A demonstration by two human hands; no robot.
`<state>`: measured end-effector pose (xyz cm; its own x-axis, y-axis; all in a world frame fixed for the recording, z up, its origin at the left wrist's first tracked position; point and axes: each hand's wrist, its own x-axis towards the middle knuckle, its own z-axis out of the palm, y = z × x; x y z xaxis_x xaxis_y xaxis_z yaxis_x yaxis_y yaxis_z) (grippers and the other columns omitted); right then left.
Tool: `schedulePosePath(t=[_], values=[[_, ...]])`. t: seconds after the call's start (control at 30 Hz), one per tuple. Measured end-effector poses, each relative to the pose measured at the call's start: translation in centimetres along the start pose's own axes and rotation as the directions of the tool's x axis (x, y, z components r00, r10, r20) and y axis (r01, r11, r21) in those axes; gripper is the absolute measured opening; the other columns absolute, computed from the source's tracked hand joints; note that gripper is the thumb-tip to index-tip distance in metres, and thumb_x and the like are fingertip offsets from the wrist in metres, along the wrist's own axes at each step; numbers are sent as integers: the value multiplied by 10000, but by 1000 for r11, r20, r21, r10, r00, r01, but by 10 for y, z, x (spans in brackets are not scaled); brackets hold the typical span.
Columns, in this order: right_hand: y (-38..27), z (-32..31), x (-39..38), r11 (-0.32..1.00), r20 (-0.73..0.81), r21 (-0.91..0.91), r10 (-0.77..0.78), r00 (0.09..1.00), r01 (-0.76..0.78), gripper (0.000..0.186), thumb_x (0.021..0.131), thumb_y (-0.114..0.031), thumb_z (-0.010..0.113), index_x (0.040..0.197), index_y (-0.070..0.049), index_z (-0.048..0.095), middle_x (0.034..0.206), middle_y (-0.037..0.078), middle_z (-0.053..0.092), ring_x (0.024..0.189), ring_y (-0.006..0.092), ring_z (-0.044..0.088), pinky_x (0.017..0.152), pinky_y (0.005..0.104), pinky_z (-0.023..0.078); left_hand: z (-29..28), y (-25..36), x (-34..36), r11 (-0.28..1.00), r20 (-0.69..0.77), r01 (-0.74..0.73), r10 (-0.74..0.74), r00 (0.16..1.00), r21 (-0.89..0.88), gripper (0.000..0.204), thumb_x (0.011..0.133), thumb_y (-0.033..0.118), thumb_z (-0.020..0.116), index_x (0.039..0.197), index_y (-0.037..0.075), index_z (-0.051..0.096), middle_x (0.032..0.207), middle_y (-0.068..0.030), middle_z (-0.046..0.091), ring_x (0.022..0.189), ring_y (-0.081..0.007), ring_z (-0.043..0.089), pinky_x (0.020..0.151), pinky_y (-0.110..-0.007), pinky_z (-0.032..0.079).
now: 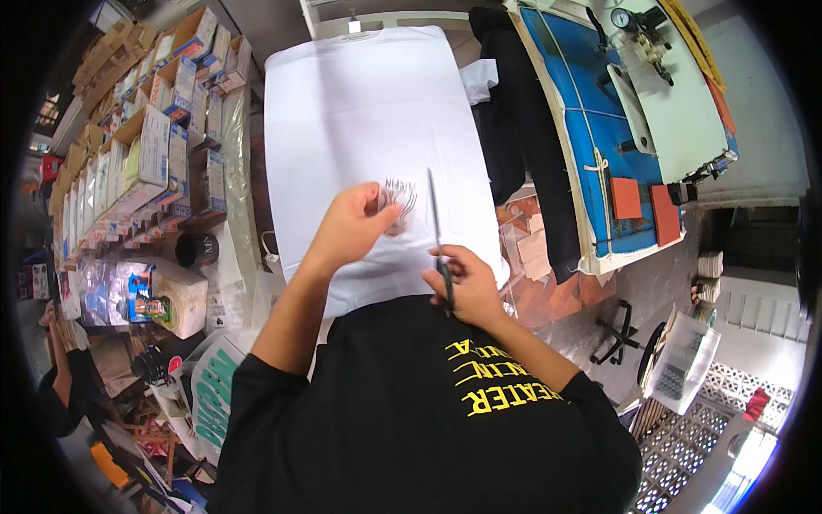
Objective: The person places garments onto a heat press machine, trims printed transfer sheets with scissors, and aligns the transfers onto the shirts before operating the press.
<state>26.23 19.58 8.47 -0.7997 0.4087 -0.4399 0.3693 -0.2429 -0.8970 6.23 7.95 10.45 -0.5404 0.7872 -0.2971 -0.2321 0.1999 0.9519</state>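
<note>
A white T-shirt (360, 103) lies spread out in front of me. My left hand (355, 218) pinches a small, see-through piece of film (399, 199) with a dark printed design, held over the shirt's lower middle. To its right, my right hand (459, 284) grips a pair of black-handled scissors (434, 206), blades pointing away from me and looking closed, beside the film but apart from it.
Stacked boxes (137, 163) stand at left, near a dark cylinder (193, 249). A co-worker's arm (58, 351) is at the far left. Right are black fabric (505, 146), a blue-topped press (582, 128) with orange pads (664, 214), and a chair base (612, 330).
</note>
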Motion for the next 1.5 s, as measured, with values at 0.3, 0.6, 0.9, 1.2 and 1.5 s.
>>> schedulePosePath(t=[0.3, 0.6, 0.9, 1.2, 1.5], values=[[-211, -192, -17, 248, -237, -968, -886, 398, -24, 477, 918, 35, 525, 1329, -184, 625, 1098, 117, 693, 982, 189, 658, 864, 319, 504, -37, -23, 25, 757, 21, -233, 278, 960, 611, 189, 910, -6, 570, 1080, 8, 650, 803, -93, 654, 795, -211, 641, 713, -339, 498], [-358, -422, 52, 74, -350, -882, -763, 543, -465, 330, 963, -177, 509, 1268, -105, 613, 1236, 147, 652, 1145, 338, 612, 967, 381, 463, -33, 14, 73, 534, 71, -344, 466, 882, 773, 220, 862, -47, 593, 1045, 34, 686, 891, -165, 664, 814, -339, 634, 755, -398, 507], [-236, -142, 105, 370, -81, -850, -795, 601, 375, 235, 900, -202, 677, 1104, -88, 700, 1020, 77, 691, 898, 215, 664, 788, 340, 517, -43, 29, 124, 497, 218, -331, 272, 937, 802, 178, 846, 12, 643, 1023, 39, 642, 884, -146, 690, 821, -345, 641, 742, -416, 507], [-96, -63, 229, 942, 6, -332, -50, 999, 50, 254, 829, -170, 733, 983, 25, 679, 895, 138, 718, 746, 190, 694, 694, 331, 537, -26, 68, 234, 712, 426, -297, -3, 905, 636, 165, 818, 74, 709, 972, 28, 671, 813, -113, 708, 753, -225, 664, 703, -360, 509], [-96, -76, 264, 798, -178, -603, -118, 977, -13, 264, 809, -135, 693, 1017, 25, 664, 876, 163, 716, 810, 280, 709, 762, 362, 543, -51, 33, 367, 357, 54, -282, 533, 844, 890, 238, 891, 111, 634, 1125, 74, 661, 1113, -136, 656, 985, -299, 635, 873, -413, 501]])
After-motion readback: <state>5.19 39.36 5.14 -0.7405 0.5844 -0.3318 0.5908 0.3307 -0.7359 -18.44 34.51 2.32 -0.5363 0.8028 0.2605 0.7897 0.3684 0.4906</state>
